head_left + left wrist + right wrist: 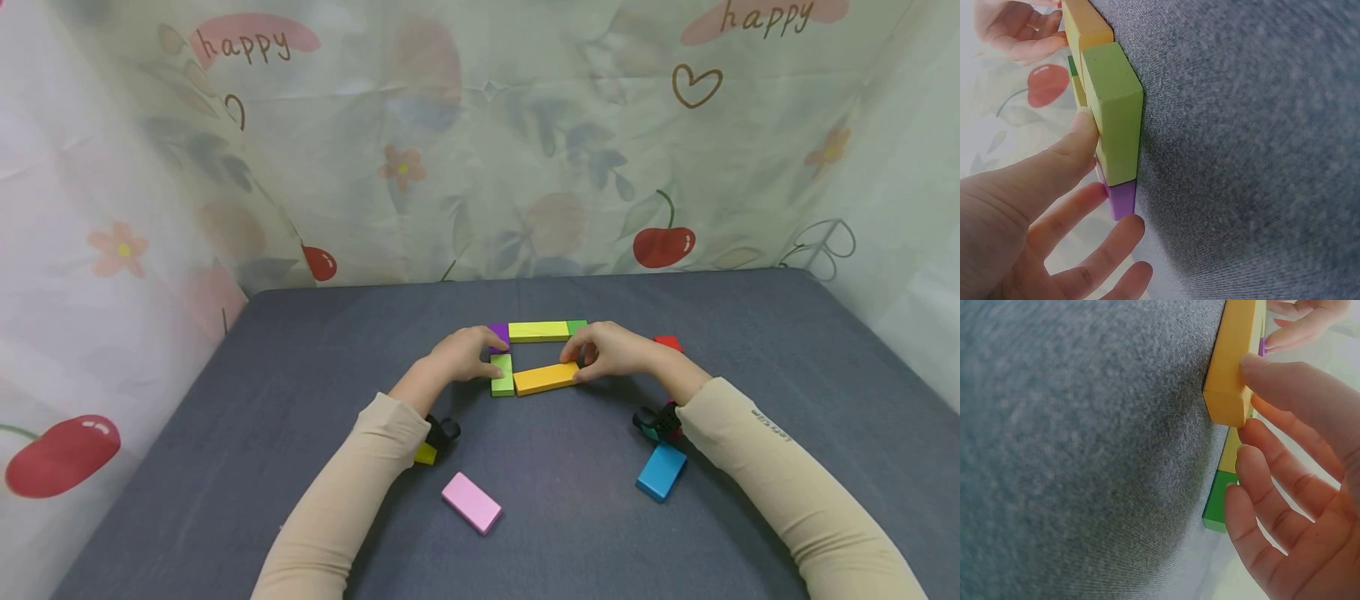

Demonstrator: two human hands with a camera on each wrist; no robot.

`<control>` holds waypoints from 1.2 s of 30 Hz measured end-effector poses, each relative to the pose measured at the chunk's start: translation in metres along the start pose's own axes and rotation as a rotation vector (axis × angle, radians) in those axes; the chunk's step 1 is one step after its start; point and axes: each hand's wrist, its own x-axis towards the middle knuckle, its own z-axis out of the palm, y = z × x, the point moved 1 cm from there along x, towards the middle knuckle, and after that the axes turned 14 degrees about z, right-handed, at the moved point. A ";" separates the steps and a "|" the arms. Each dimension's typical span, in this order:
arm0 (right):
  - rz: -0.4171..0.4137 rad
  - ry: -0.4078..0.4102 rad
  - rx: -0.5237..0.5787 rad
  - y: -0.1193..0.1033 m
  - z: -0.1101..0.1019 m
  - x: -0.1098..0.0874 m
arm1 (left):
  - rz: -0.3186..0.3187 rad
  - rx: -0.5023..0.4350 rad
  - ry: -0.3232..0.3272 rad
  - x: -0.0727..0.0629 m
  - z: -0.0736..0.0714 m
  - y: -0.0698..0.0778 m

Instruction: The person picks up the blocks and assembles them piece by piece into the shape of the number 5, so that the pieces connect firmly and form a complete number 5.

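Note:
In the head view my left hand (459, 354) rests its thumb on a light green block (502, 385). Its index finger touches a purple block (501, 328) just behind; the other fingers spread loosely in the left wrist view. My right hand (617, 348) pinches the right end of a long orange block (1229, 381) between thumb and index finger. That orange block lies slightly slanted, its left end against the light green one. Behind it a long yellow block (538, 332) lies between the purple block and a dark green block (1218, 497).
Nearer on the grey tabletop (562, 542) lie a pink block (472, 502) and a blue block (662, 472). A red block (668, 342) shows behind my right forearm. A yellow block (425, 453) is partly hidden by my left wrist. Printed cloth (487, 167) hangs behind the table.

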 end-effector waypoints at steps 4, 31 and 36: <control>0.013 0.005 0.007 0.001 -0.001 -0.001 | 0.002 0.004 0.002 0.000 0.000 0.000; 0.218 0.167 0.068 0.054 -0.038 -0.040 | -0.004 -0.001 -0.002 0.002 0.001 -0.001; 0.283 0.184 0.123 0.071 -0.042 -0.051 | -0.007 -0.004 -0.001 0.001 0.001 -0.001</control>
